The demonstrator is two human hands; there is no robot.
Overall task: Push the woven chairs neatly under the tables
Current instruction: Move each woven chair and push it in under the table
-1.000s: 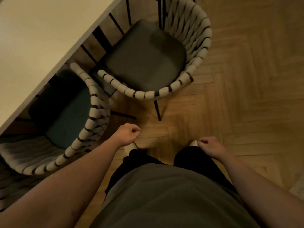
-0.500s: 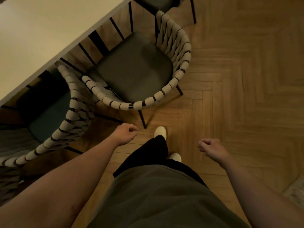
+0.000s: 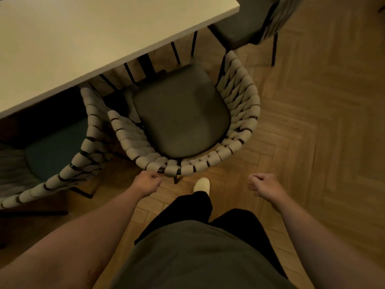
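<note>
The middle woven chair (image 3: 241, 126) has a dark grey seat and a cream rope back, and its front edge sits just under the white table (image 3: 104, 38). My left hand (image 3: 146, 184) hangs with loosely curled fingers just short of this chair's back rim and holds nothing. My right hand (image 3: 264, 185) is also loosely curled and holds nothing, over the floor to the right of the rim. A second woven chair (image 3: 83, 161) with a teal seat stands to the left, partly under the table and close against the middle chair.
A third chair (image 3: 245, 21) stands at the table's far right corner. Black table and chair legs (image 3: 145, 65) show under the tabletop. Herringbone wood floor (image 3: 312, 122) spreads to the right. My light shoe (image 3: 202, 184) is just behind the middle chair.
I have stepped closer to the middle chair, which now fills the centre of view. Both hands have come up near its back rim, the left nearly reaching it.
</note>
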